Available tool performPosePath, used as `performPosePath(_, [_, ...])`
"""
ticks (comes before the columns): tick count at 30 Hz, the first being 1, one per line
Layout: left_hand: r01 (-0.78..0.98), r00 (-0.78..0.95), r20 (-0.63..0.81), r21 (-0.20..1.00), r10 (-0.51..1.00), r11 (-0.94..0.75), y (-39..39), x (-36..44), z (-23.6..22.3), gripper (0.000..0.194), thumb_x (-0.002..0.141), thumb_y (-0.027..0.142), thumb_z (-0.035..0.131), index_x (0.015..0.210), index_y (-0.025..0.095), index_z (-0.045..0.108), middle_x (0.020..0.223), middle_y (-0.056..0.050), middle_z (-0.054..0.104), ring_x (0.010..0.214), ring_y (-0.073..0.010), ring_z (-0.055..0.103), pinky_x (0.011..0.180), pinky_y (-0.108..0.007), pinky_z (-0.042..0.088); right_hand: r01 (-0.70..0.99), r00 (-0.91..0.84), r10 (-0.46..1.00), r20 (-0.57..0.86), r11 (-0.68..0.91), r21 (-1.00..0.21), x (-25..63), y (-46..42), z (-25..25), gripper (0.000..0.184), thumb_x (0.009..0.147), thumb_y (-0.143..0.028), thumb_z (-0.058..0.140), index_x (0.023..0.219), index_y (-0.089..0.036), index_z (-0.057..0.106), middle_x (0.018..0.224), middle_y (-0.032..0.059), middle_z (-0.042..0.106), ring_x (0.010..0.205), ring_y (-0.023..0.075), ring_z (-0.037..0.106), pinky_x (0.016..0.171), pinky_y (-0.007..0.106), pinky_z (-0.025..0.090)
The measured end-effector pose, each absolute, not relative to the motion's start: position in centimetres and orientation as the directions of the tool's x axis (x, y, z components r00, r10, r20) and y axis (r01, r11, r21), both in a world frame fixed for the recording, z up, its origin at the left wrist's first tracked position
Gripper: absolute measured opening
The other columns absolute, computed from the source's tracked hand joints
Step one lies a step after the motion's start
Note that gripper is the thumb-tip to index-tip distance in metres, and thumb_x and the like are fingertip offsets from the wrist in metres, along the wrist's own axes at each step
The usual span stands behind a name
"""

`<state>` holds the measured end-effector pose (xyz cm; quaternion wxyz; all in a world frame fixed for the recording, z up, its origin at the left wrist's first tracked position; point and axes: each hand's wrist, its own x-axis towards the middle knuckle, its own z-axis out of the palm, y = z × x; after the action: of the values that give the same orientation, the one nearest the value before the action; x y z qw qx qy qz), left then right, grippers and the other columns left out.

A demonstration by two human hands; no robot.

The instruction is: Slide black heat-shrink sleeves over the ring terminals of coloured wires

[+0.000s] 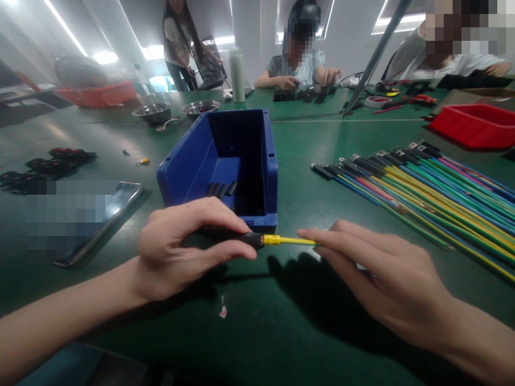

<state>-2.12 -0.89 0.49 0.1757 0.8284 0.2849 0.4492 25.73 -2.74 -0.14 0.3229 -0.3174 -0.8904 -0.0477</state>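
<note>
My left hand (pixel 183 244) pinches a black sleeve (pixel 247 237) fitted on the end of a yellow wire (pixel 287 240), thumb and fingers closed round it. From the right, my right hand (pixel 374 273) grips the same yellow wire between its fingertips. Both hands hover just above the green table (pixel 249 321), right in front of a blue open-fronted bin (pixel 225 166). A few black sleeves (pixel 222 188) lie inside the bin.
A fan of coloured wires with black ends (pixel 418 187) lies to the right. A red tray (pixel 477 124) sits behind it. A phone (pixel 100 222) and black parts (pixel 52 163) lie left. Metal bowls (pixel 177 111), a green bottle (pixel 237 74) and other people are across the table.
</note>
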Motion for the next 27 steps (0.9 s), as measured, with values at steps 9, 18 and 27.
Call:
performPosePath(9, [0.401,0.501,0.67,0.381,0.548,-0.833,-0.9,-1.6,0.9,0.021,0.087,0.027,0.081,0.103,0.018,0.07,0.087,-0.002,0.074,0.077,-0.011,0.068,0.068,-0.021,0.058,0.616,-0.592,0.531,0.606,0.784,-0.085,25.8,-2.7,-0.4,0.022,0.098,-0.011,0.051,0.115,-0.016,0.065,0.075,-0.002,0.059,0.06,0.0027,0.049,0.056,0.017,0.035])
performPosePath(18, [0.405,0.542,0.678,0.306,0.496,-0.861,-1.0,-1.6,0.8,0.019,0.088,0.024,0.08,0.104,0.021,0.07,0.086,-0.001,0.077,0.073,-0.0121,0.066,0.066,-0.024,0.058,0.616,-0.598,0.527,0.604,0.784,-0.074,25.8,-2.9,-0.6,0.024,0.099,-0.013,0.049,0.115,-0.017,0.066,0.073,-0.002,0.058,0.058,0.0033,0.048,0.054,0.02,0.032])
performPosePath(27, [0.387,0.623,0.632,0.264,0.461,-0.884,-1.2,-1.2,0.7,0.022,0.089,0.022,0.078,0.107,0.017,0.066,0.088,0.0,0.075,0.08,-0.0115,0.065,0.074,-0.024,0.057,0.581,-0.618,0.497,0.609,0.811,-0.072,25.4,-3.4,-1.2,0.022,0.099,-0.013,0.049,0.115,-0.016,0.064,0.073,-0.0013,0.058,0.06,0.0053,0.047,0.056,0.021,0.032])
